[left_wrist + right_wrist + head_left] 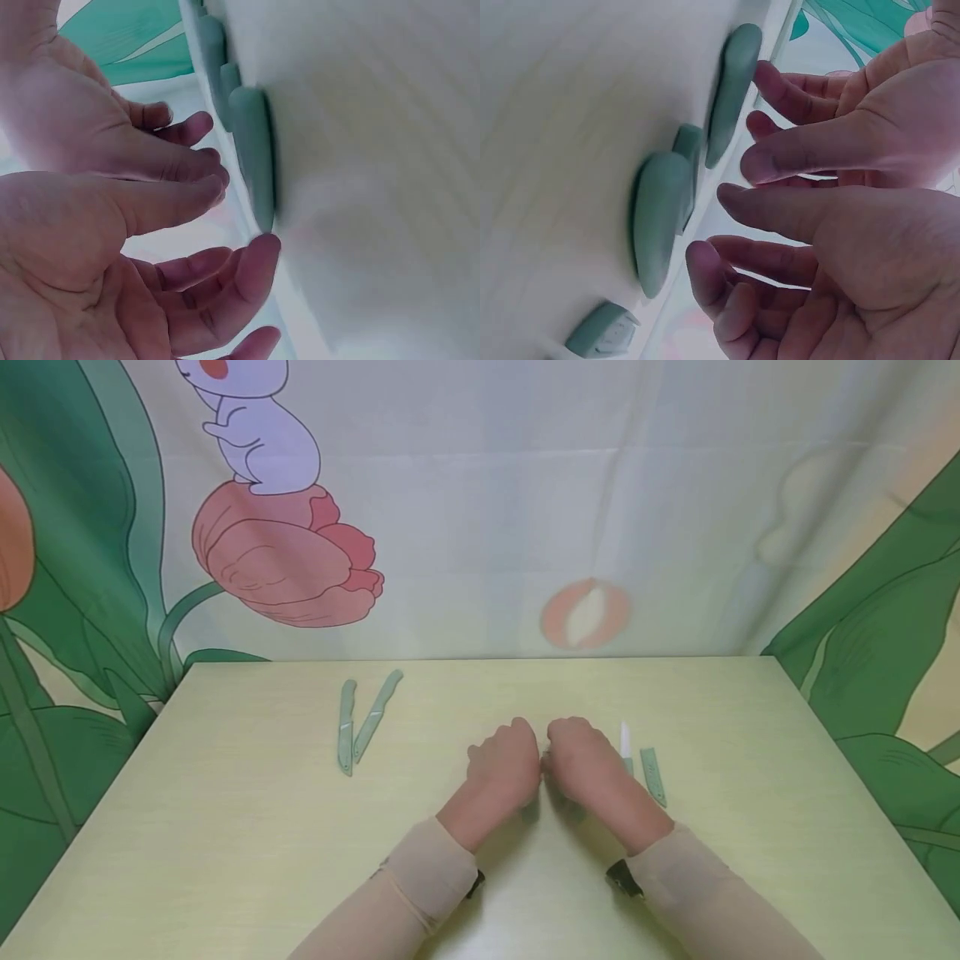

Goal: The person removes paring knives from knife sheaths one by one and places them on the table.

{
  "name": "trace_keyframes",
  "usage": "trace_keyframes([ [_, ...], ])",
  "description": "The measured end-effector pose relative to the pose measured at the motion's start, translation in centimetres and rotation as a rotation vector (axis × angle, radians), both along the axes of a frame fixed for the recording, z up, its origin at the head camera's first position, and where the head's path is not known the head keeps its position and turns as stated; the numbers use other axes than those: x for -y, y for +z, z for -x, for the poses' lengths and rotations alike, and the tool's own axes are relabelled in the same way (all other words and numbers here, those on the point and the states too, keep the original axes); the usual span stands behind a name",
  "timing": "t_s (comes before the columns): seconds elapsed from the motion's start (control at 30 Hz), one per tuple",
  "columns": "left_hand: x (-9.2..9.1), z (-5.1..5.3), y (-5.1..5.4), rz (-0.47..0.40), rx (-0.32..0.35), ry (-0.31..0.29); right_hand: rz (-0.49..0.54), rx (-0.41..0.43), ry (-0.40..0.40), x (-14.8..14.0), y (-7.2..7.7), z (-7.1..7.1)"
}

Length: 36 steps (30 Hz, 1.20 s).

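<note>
My left hand [506, 764] and right hand [585, 760] hover close together above the table, thumbs near each other. In the left wrist view the left hand [150, 255] has loosely bent fingers with nothing between them; its index fingertip appears near a green knife handle [253, 154]. The right hand [847, 262] is likewise loosely curled and holds nothing. Green handles [660, 221] lie on the table beyond the hands, mostly hidden from the head view. Beside the right hand is a knife with a white blade [625, 739], its green handle partly covered. A green sheath [652, 775] lies to its right.
Two green sheathed knives, one upright in view [346, 727] and one slanted [378, 714], lie at the left of the pale table [225, 827]. A printed curtain [465, 527] hangs behind the far table edge.
</note>
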<state>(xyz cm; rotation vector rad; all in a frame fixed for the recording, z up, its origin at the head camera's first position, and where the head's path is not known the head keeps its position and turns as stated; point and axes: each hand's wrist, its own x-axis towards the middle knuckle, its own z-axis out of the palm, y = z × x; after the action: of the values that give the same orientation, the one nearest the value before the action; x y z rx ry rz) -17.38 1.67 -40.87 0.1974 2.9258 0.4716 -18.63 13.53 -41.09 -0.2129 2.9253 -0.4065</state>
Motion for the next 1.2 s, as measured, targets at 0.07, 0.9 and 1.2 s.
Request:
trace_keyframes([
  [0.07, 0.3, 0.0, 0.3, 0.014, -0.012, -0.009, 0.014, -0.019, 0.005, -0.2, 0.1, -0.1],
  [0.9, 4.2, -0.8, 1.2, 0.172, -0.308, -0.112, -0.025, -0.276, 0.100, -1.4, 1.5, -1.6],
  [1.2, 6.2, -1.1, 1.1, 0.243, -0.422, -0.141, -0.121, -0.414, 0.205, -1.4, 1.3, -2.0],
])
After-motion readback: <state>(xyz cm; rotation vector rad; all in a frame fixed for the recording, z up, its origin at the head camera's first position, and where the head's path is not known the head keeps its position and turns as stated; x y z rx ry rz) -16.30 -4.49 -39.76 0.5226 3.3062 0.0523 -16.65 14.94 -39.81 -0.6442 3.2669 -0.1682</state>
